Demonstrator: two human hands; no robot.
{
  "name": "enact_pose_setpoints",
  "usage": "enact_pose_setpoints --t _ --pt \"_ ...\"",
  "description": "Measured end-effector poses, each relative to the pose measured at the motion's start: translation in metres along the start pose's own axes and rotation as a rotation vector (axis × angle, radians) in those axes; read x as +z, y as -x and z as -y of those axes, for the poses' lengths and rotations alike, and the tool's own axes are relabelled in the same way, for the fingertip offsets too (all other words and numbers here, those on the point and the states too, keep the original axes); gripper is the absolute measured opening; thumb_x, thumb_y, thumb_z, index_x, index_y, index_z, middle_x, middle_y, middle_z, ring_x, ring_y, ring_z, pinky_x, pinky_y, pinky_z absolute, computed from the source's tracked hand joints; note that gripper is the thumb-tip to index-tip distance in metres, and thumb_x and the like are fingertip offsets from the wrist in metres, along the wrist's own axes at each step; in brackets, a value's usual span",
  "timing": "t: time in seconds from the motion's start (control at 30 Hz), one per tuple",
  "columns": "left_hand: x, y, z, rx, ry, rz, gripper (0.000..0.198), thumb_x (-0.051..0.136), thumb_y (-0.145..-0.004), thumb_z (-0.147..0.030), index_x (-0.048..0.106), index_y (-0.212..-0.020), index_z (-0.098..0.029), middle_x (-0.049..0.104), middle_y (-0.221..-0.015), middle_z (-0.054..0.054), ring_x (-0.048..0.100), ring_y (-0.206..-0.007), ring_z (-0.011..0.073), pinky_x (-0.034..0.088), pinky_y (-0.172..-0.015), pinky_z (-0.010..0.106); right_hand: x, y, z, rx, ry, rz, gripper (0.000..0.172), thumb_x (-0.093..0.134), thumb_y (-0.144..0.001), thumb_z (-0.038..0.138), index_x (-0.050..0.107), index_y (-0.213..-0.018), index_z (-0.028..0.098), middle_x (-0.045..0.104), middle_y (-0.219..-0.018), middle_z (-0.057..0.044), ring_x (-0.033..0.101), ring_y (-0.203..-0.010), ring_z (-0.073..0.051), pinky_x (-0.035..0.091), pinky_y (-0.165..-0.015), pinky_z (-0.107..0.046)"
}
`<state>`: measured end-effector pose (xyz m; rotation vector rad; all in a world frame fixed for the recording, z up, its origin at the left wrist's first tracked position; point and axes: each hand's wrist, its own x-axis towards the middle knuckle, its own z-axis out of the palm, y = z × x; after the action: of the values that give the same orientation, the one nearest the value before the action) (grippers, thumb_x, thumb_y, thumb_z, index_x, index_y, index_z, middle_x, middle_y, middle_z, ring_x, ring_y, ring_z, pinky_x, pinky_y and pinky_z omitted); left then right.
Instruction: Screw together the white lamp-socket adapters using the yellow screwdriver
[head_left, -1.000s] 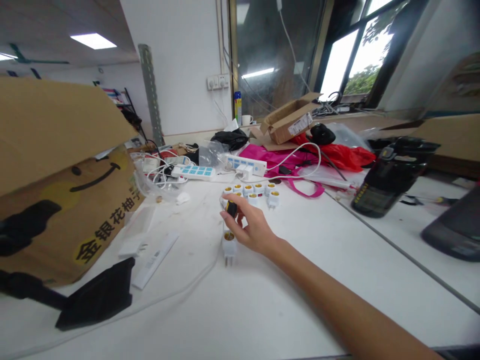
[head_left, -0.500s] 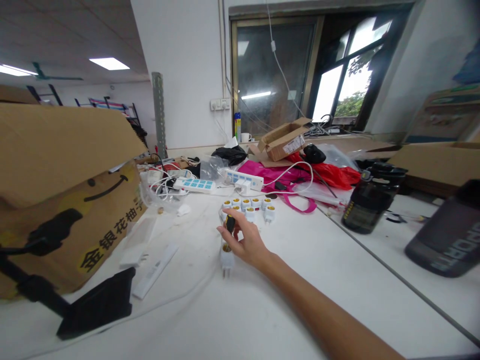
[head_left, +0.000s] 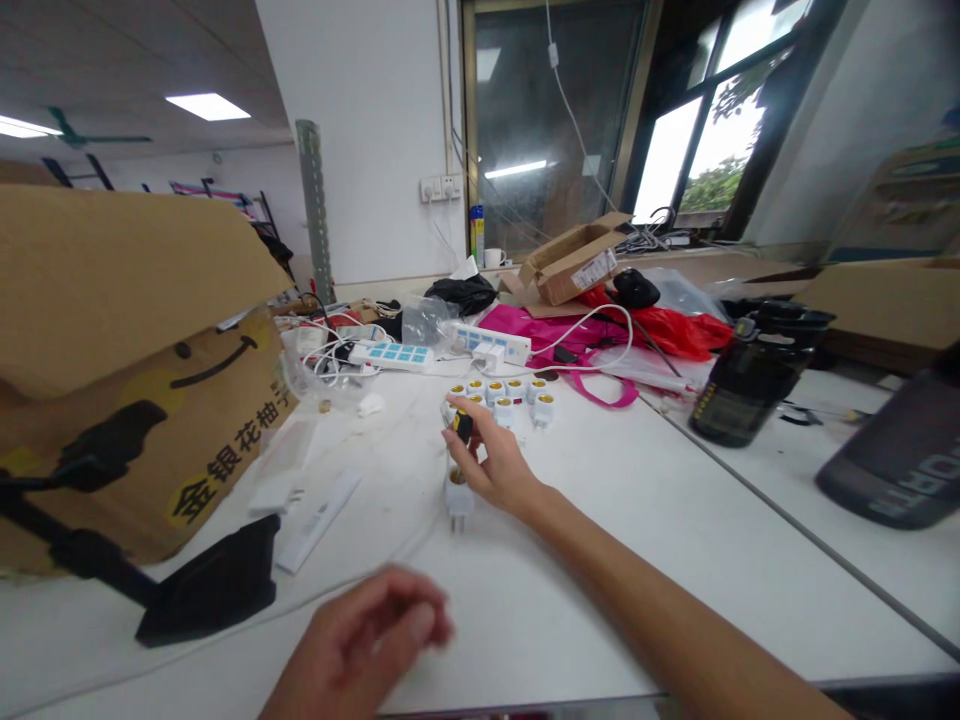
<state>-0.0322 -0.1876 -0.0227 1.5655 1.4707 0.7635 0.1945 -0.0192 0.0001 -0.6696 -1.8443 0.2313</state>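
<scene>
Right hand [head_left: 501,458] pinches black-and-yellow handle [head_left: 464,427] near white plug socket [head_left: 458,498]; left hand [head_left: 364,640] half-curled, nothing visible in it; open carton [head_left: 564,274], contents indistinct.

Left hand [head_left: 367,640] newly in view, come in at bottom edge of frame, left of centre, above table [head_left: 675,510], blurred, fingers loosely curled.

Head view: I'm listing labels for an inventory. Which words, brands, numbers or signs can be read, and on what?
"金银花柚", large cardboard box; the next character is partly hidden.
"ORT", probably, dark gray bottle; other letters blurred.
Too small or blurred to read: yellow lettering on the black bottle, the small carton's label, print on the spray can and white strip.
</scene>
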Motion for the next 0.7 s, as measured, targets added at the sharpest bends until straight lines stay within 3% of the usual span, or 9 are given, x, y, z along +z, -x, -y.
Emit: enact_pose_setpoints --t 0.07,0.17,0.23,0.3,0.43,0.7 --pt "-0.003 -0.036 -0.015 0.166 0.078 -0.105 0.057 0.069 -0.096 -0.069 0.074 -0.135 -0.028 0.079 -0.133 0.012 0.074 -0.127 0.0322 0.058 -0.118 0.050 0.000 0.000 -0.001 0.006 -0.008 -0.004 0.048 0.061 -0.111 0.033 0.049 -0.157 0.026 0.066 -0.085 0.003 0.057 -0.058 -0.011 0.051 -0.061 -0.025" --pt "0.003 -0.090 -0.026 0.333 0.060 -0.191 0.070 0.079 -0.091 -0.051 0.059 -0.152 -0.024 0.059 -0.164 0.016 0.062 -0.146 0.0333 0.051 -0.125 0.052 -0.001 0.000 -0.003 0.021 -0.019 -0.012 0.048 0.060 -0.111 0.034 0.047 -0.157 0.025 0.067 -0.088 0.002 0.058 -0.059 -0.011 0.052 -0.061 -0.025" --pt "0.010 -0.116 -0.028 0.371 0.038 -0.137 0.076 0.082 -0.090 -0.043 0.054 -0.158 -0.022 0.056 -0.168 0.017 0.060 -0.149 0.0340 0.048 -0.127 0.053 -0.001 0.000 -0.003 0.032 -0.024 -0.014 0.049 0.060 -0.111 0.034 0.047 -0.157 0.025 0.069 -0.092 0.001 0.061 -0.062 -0.012 0.053 -0.063 -0.025" --pt "0.014 -0.134 -0.029 0.394 0.027 -0.017 0.066 0.080 -0.093 -0.037 0.060 -0.154 -0.021 0.064 -0.161 0.017 0.065 -0.142 0.0335 0.049 -0.124 0.050 -0.002 0.001 -0.002 0.047 -0.029 -0.011 0.049 0.059 -0.111 0.035 0.047 -0.157 0.025 0.069 -0.093 0.000 0.063 -0.063 -0.012 0.054 -0.064 -0.026" --pt "0.014 -0.150 -0.034 0.450 -0.002 0.130 0.039 0.077 -0.095 -0.034 0.077 -0.131 -0.019 0.081 -0.130 0.011 0.074 -0.116 0.0307 0.056 -0.109 0.043 -0.004 0.001 -0.004 0.089 -0.040 0.006 0.049 0.060 -0.111 0.035 0.048 -0.157 0.025 0.067 -0.086 0.002 0.063 -0.061 -0.013 0.053 -0.062 -0.026" --pt "0.013 -0.154 -0.030 0.449 0.034 0.057 0.043 0.079 -0.093 -0.034 0.073 -0.134 -0.022 0.081 -0.126 0.007 0.074 -0.099 0.0232 0.057 -0.098 0.037 -0.007 -0.004 -0.013 0.224 -0.130 -0.069 0.054 0.070 -0.105 0.044 0.047 -0.149 0.023 0.069 -0.088 0.002 0.066 -0.060 -0.013 0.055 -0.055 -0.025"
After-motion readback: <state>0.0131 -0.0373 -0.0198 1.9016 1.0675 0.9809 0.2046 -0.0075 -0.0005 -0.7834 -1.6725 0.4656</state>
